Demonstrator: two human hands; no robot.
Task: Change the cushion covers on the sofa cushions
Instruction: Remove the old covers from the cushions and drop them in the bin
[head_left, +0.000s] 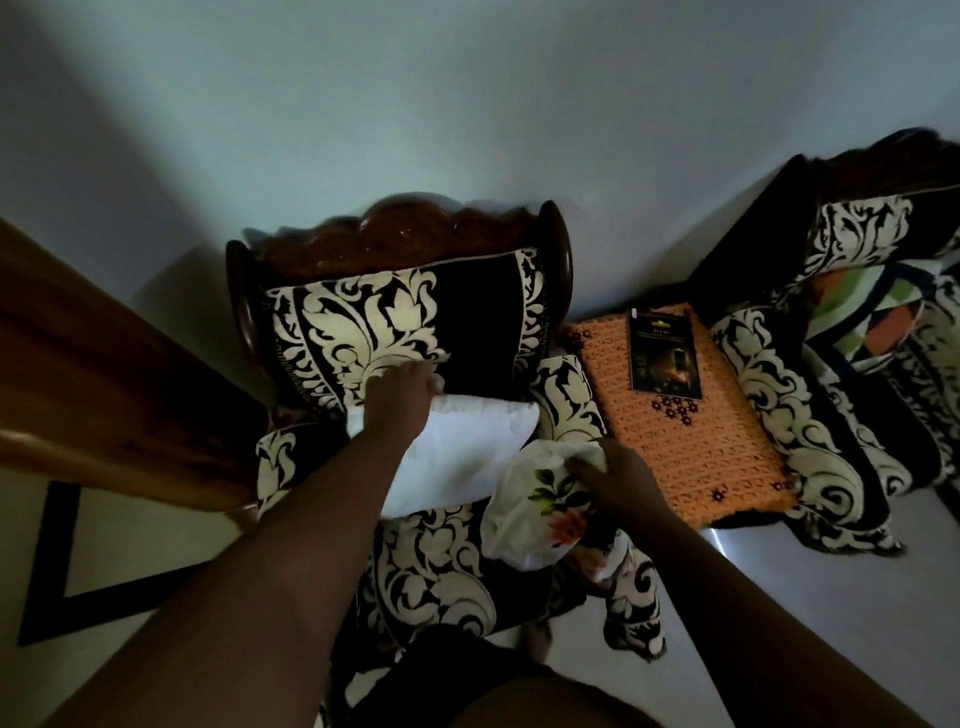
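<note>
The armchair (415, 322) wears black fabric with cream leaf scrolls under a carved reddish-brown wood top; the bare cushion (467, 457) is plain white; the cover (540, 514) is white with orange flowers, green leaves; the side-table cloth (717, 457) is orange crochet

Dim room, pale wall. Armchair (415, 322) with carved wooden back and black-and-cream leaf-patterned upholstery. On its seat, a bare white cushion (462, 457). Left hand (402, 397) laid over the cushion's far left corner, fingers curled over the edge against the backrest. Right hand (615, 480) gripping a bunched floral cover (540, 506) just beside the cushion's right end. To the right, an orange crocheted cloth (685, 452) with a dark booklet (664, 354) lying on it. Further right, a second chair (841, 312) holding a multicoloured cushion (867, 312).
</note>
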